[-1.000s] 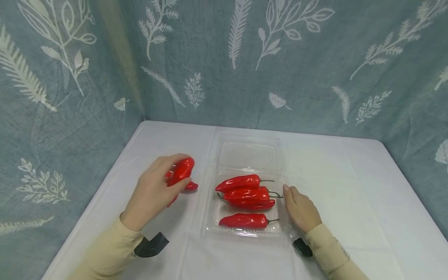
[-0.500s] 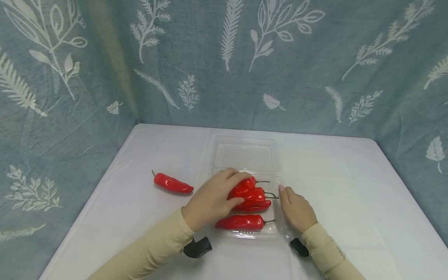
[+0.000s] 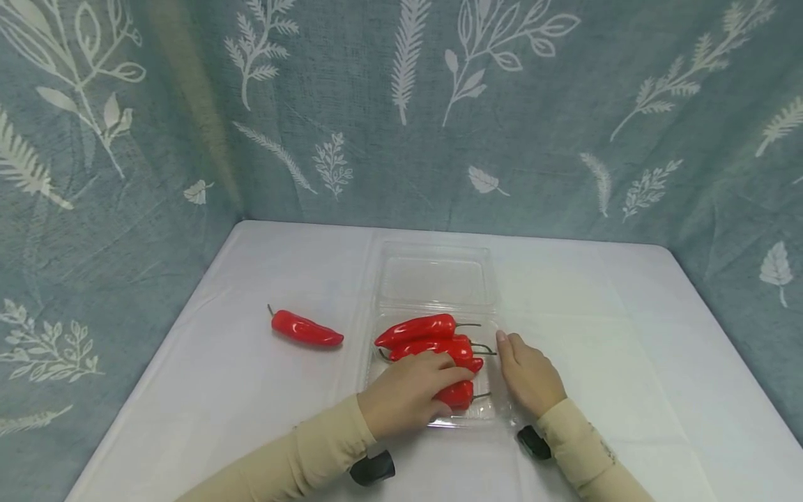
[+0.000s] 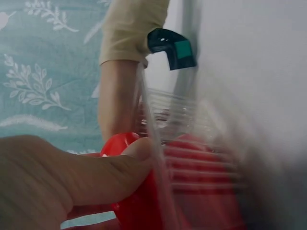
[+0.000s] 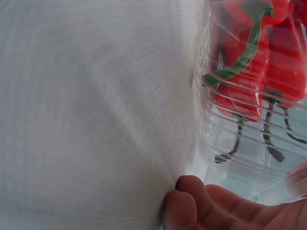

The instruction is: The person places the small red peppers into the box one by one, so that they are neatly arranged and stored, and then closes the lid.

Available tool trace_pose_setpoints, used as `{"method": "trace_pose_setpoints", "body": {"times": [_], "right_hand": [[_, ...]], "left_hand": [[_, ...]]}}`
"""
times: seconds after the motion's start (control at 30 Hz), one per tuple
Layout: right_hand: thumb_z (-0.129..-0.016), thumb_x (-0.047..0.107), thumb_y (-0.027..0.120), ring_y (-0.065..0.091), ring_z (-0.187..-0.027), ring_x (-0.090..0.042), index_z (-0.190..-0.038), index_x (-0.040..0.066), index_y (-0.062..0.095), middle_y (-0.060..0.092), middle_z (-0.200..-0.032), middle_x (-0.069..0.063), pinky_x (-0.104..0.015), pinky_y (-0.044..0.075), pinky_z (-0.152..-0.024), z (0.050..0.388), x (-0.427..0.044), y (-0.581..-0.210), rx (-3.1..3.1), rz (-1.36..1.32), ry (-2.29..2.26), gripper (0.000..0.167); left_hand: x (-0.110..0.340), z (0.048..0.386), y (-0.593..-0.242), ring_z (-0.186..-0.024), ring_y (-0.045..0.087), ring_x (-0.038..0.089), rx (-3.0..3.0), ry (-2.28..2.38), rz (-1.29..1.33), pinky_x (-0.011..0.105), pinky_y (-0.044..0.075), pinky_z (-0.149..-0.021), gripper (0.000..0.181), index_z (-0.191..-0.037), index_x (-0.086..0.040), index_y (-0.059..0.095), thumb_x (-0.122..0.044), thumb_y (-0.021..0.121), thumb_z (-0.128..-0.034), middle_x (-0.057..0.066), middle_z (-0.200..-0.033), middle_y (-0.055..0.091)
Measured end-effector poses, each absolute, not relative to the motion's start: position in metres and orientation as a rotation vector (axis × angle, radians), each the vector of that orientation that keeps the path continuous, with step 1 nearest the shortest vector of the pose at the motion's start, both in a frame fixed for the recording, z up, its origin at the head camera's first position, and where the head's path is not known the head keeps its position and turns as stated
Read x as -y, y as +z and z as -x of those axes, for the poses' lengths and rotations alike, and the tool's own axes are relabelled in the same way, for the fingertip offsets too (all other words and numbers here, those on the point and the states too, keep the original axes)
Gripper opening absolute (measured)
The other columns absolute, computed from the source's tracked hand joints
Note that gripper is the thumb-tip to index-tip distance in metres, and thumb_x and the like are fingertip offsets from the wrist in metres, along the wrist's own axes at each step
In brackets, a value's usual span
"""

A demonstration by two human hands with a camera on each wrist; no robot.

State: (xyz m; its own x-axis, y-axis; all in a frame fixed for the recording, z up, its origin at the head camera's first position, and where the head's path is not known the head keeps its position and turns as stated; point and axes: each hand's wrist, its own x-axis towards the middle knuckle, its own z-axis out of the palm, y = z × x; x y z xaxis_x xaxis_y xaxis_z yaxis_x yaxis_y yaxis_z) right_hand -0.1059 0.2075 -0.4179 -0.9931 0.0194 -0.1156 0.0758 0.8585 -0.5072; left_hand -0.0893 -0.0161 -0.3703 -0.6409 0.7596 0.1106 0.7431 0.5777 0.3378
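Observation:
My left hand (image 3: 408, 394) reaches over the front of a clear plastic clamshell box (image 3: 371, 376). In the left wrist view, its thumb (image 4: 115, 175) presses a red pepper (image 4: 139, 201) beside the clear wall, with fingers behind it. Several glossy red peppers (image 3: 417, 329) with green stems lie crosswise in the box, stems to the right. The hand partly covers the front pepper (image 3: 456, 396). My right hand (image 3: 532, 373) rests at the box's right side, its fingertips touching the edge. Seen from the right wrist, its fingers (image 5: 184, 206) lie low against the white cloth.
One loose red pepper (image 3: 307, 329) lies left of the box on the white-covered table (image 3: 583, 307). The box's clear lid (image 3: 437, 279) lies folded back behind it. A blue-green curtain with white leaf prints (image 3: 370, 104) hangs behind the table and along its sides.
My left hand has lifted a pepper from the left, carried it over the box, then moved toward the box's front. The right hand has stayed at the box's side.

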Motion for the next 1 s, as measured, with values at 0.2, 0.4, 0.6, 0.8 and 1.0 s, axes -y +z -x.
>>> {"method": "trace_pose_setpoints", "body": {"times": [0.2,0.4,0.6,0.8,1.0], "right_hand": [[-0.102,0.050,0.018,0.049,-0.061,-0.020,-0.092,0.009,0.051,0.048,-0.063,-0.006,-0.032,0.039,-0.053,0.106,-0.207,-0.417,-2.926,-0.069,-0.807,0.055],[-0.102,0.051,0.016,0.050,-0.062,-0.021,-0.093,0.008,0.052,0.050,-0.065,-0.006,-0.034,0.040,-0.054,0.106,-0.208,-0.418,-2.929,-0.066,-0.795,0.056],[-0.102,0.052,0.016,0.051,-0.063,-0.021,-0.095,0.008,0.052,0.051,-0.066,-0.007,-0.034,0.041,-0.055,0.105,-0.207,-0.419,-2.922,-0.072,-0.788,0.058],[-0.101,0.053,0.015,0.050,-0.061,-0.020,-0.096,0.007,0.052,0.050,-0.064,-0.007,-0.032,0.040,-0.053,0.105,-0.205,-0.418,-2.894,-0.080,-0.793,0.059],[-0.101,0.053,0.015,0.053,-0.064,-0.023,-0.097,0.007,0.052,0.054,-0.068,-0.008,-0.036,0.043,-0.057,0.105,-0.207,-0.417,-2.917,-0.073,-0.754,0.059]], "left_hand": [[0.016,0.087,-0.373,-0.102,0.059,0.011,-2.760,0.537,-1.332,0.027,0.050,-0.089,0.053,-0.127,-0.021,0.062,-0.027,0.080,-0.0776,-0.003,-0.110,0.064],[0.020,0.086,-0.372,-0.103,0.059,0.011,-2.709,0.548,-1.364,0.026,0.049,-0.090,0.050,-0.127,-0.021,0.063,-0.031,0.077,-0.0798,-0.003,-0.111,0.065],[0.024,0.085,-0.374,-0.105,0.058,0.011,-2.699,0.544,-1.353,0.027,0.050,-0.086,0.051,-0.130,-0.022,0.059,-0.033,0.074,-0.0830,-0.003,-0.113,0.064],[0.035,0.087,-0.366,-0.107,0.056,0.012,-2.708,0.602,-1.227,0.035,0.049,-0.089,0.051,-0.133,-0.025,0.056,-0.037,0.070,-0.0854,-0.003,-0.116,0.062],[0.066,0.104,-0.349,-0.103,0.058,0.015,-2.782,0.749,-1.097,0.035,0.052,-0.088,0.050,-0.131,-0.021,0.057,-0.032,0.072,-0.0849,0.000,-0.115,0.062]]}}
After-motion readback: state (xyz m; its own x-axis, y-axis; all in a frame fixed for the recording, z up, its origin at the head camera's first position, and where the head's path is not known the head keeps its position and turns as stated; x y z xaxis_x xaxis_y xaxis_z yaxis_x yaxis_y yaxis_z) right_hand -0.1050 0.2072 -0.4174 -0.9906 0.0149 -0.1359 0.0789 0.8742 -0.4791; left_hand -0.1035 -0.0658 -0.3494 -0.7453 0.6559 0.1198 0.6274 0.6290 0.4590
